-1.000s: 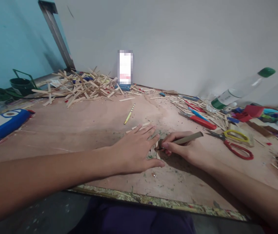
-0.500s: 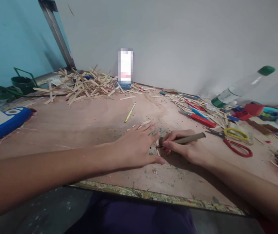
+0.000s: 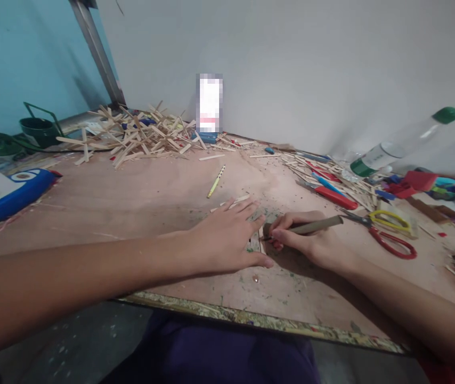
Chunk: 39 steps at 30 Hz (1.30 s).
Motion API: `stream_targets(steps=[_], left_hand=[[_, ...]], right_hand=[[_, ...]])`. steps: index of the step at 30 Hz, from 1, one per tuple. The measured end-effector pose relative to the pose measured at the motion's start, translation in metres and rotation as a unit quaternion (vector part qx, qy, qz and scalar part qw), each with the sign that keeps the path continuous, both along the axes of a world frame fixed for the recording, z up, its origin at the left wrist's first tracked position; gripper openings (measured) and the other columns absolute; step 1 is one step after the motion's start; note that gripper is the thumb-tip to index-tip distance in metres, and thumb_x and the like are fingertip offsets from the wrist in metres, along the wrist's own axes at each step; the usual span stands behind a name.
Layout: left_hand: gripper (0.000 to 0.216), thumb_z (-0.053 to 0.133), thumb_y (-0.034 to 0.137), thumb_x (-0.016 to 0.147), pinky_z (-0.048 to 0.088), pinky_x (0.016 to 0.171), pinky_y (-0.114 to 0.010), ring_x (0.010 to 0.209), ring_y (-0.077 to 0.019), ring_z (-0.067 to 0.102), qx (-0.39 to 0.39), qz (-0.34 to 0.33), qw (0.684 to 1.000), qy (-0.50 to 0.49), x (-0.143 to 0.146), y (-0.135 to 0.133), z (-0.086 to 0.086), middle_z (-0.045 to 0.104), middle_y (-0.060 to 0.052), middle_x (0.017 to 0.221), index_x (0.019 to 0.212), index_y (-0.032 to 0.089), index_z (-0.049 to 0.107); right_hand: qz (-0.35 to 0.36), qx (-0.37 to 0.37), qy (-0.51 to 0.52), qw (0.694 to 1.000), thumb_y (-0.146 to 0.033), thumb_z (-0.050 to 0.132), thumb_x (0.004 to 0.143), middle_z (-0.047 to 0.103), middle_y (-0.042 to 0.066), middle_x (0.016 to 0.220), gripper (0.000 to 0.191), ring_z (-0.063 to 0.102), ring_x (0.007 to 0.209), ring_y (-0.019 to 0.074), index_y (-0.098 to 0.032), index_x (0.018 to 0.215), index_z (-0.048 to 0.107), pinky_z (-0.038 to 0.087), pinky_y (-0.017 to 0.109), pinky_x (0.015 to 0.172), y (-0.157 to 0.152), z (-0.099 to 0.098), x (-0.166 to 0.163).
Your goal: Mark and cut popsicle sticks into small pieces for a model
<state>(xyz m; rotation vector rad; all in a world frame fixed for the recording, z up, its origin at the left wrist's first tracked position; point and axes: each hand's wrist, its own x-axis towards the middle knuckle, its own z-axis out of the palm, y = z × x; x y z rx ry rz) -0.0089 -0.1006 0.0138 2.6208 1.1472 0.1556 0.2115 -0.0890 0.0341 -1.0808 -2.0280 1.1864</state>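
My left hand (image 3: 227, 240) lies flat on the wooden tabletop, fingers spread and thumb pointing right. Pale flat wooden sticks (image 3: 241, 199) show at its fingertips. A thin pale strip edge (image 3: 261, 240) runs between its thumb and forefinger; the palm hides what lies beneath. Just to the right, my right hand (image 3: 301, 237) is closed in a writing-style grip on an olive-brown pen-like tool (image 3: 321, 225). Its dark tip points left beside that strip; whether they touch I cannot tell. A yellow patterned pencil-like stick (image 3: 216, 181) rests beyond my left hand.
Scissors (image 3: 387, 232) and a red-handled knife (image 3: 335, 196) lie to the right. Behind them a clear bottle (image 3: 383, 157) leans. Wooden sticks (image 3: 139, 138) are heaped at the back left, near a blurred-out upright screen (image 3: 210, 104). A blue-and-white object (image 3: 15, 194) stands at left.
The view has shifted slightly, so the background sits a little to the right. My left hand stays flat; my right hand keeps its hold on the pen-like tool, with hardly any visible movement.
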Motion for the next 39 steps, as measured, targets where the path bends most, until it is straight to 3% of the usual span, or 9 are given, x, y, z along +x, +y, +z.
stream_targets(steps=[4,12,15,19,21,24,28,32,39], left_hand=[[0.092,0.05,0.082,0.094,0.015,0.129,-0.064,0.162,-0.0374,0.015,-0.021,0.012,1.0,-0.006,0.0,0.0,0.0,0.024,-0.021,0.172,0.162,0.02,0.04],[0.107,0.06,0.079,0.091,0.018,0.129,-0.061,0.161,-0.036,0.022,0.019,0.004,1.0,-0.004,0.001,0.002,0.003,0.025,-0.02,0.172,0.167,0.012,0.024],[0.094,0.069,0.074,0.088,0.027,0.125,-0.06,0.151,-0.037,0.04,0.074,-0.003,0.997,-0.023,-0.002,0.004,0.006,0.046,-0.018,0.162,0.157,0.015,0.046],[0.042,0.077,0.055,0.091,0.037,0.115,-0.058,0.125,-0.0335,0.06,0.105,0.003,0.994,-0.04,-0.008,0.007,0.013,0.068,-0.011,0.131,0.115,0.02,0.077],[0.026,0.078,0.044,0.093,0.041,0.11,-0.056,0.115,-0.0308,0.064,0.095,0.014,0.994,-0.047,-0.009,0.007,0.016,0.072,-0.008,0.117,0.102,0.02,0.078],[0.016,0.074,0.035,0.095,0.048,0.101,-0.051,0.106,-0.028,0.066,0.051,0.021,0.997,-0.056,-0.009,0.007,0.017,0.073,-0.006,0.109,0.1,0.02,0.078],[0.022,0.06,0.021,0.1,0.054,0.097,-0.037,0.11,-0.0225,0.067,-0.011,-0.016,0.99,-0.137,-0.009,0.007,0.012,0.072,-0.006,0.122,0.116,0.022,0.076],[0.034,0.046,0.015,0.105,0.052,0.104,-0.034,0.119,-0.0198,0.066,0.01,-0.047,0.976,-0.212,-0.009,0.008,0.007,0.069,-0.007,0.133,0.126,0.021,0.071],[0.017,0.063,0.026,0.1,0.053,0.088,-0.036,0.098,-0.0241,0.067,0.039,0.023,0.995,-0.093,-0.014,0.015,0.009,0.071,-0.008,0.102,0.099,0.018,0.078]], right_hand=[[-0.019,-0.009,-0.012,1.0,-0.03,0.073,0.087,0.075,0.005,0.067,0.025,0.065,0.061,0.015,-0.018,0.065,0.073,0.051,0.026,0.06,0.001,0.0,0.001],[-0.101,-0.111,0.111,0.982,-0.038,0.085,0.076,0.073,0.004,0.063,0.026,0.066,0.055,0.0144,-0.016,0.068,0.073,0.054,0.025,0.057,0.005,-0.007,0.006],[-0.099,-0.104,0.115,0.983,-0.037,0.084,0.076,0.07,0.002,0.059,0.026,0.062,0.052,0.0125,-0.016,0.067,0.072,0.049,0.023,0.053,0.006,-0.003,0.005],[-0.103,-0.098,0.114,0.983,-0.041,0.085,0.072,0.067,0.001,0.056,0.03,0.059,0.051,0.0126,-0.016,0.065,0.071,0.048,0.024,0.051,0.011,0.002,0.007],[-0.109,-0.094,0.111,0.983,-0.042,0.085,0.071,0.066,0.001,0.056,0.03,0.059,0.051,0.0128,-0.016,0.065,0.072,0.048,0.025,0.052,0.014,0.002,0.008],[-0.111,-0.093,0.111,0.983,-0.041,0.083,0.071,0.064,0.001,0.055,0.029,0.058,0.051,0.0126,-0.016,0.064,0.07,0.048,0.025,0.052,0.016,0.0,0.01],[-0.107,-0.108,0.114,0.982,-0.038,0.081,0.072,0.062,-0.001,0.054,0.026,0.057,0.05,0.0118,-0.017,0.064,0.068,0.048,0.025,0.051,0.015,-0.002,0.01],[-0.102,-0.105,0.109,0.983,-0.039,0.081,0.074,0.064,-0.001,0.055,0.027,0.058,0.051,0.0117,-0.017,0.065,0.069,0.048,0.025,0.053,0.014,-0.001,0.01],[-0.114,-0.093,0.109,0.983,-0.045,0.085,0.071,0.066,0.001,0.058,0.032,0.06,0.054,0.0134,-0.016,0.068,0.072,0.05,0.026,0.054,0.014,-0.001,0.009]])
